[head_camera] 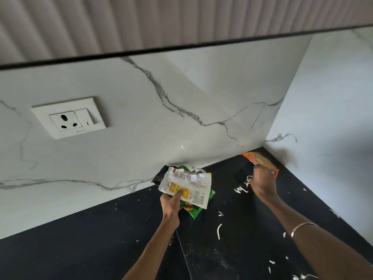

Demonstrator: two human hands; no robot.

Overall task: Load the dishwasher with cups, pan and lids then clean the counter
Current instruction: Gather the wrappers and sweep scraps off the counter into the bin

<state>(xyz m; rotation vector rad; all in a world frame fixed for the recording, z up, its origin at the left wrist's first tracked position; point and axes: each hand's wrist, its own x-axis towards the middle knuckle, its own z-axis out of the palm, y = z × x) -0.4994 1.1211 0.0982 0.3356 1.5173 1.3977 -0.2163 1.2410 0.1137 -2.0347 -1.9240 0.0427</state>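
Note:
My left hand (pixel 171 203) grips a bundle of empty snack wrappers (pixel 187 188): a white and yellow one on top, a green one under it, a dark one behind. It is held just above the black counter (pixel 121 249), near the back wall. My right hand (pixel 262 181) is closed on an orange wrapper (pixel 260 161) in the far right corner of the counter. White shreds (pixel 241 189) cling near its fingers. No cups, pan or lids are in view.
White scraps and crumbs (pixel 219 231) are scattered over the black counter, mostly on its right half. A marble backsplash with a wall socket (pixel 69 118) rises behind. A ribbed upper cabinet (pixel 181 21) hangs overhead. A white side wall (pixel 333 118) closes the right.

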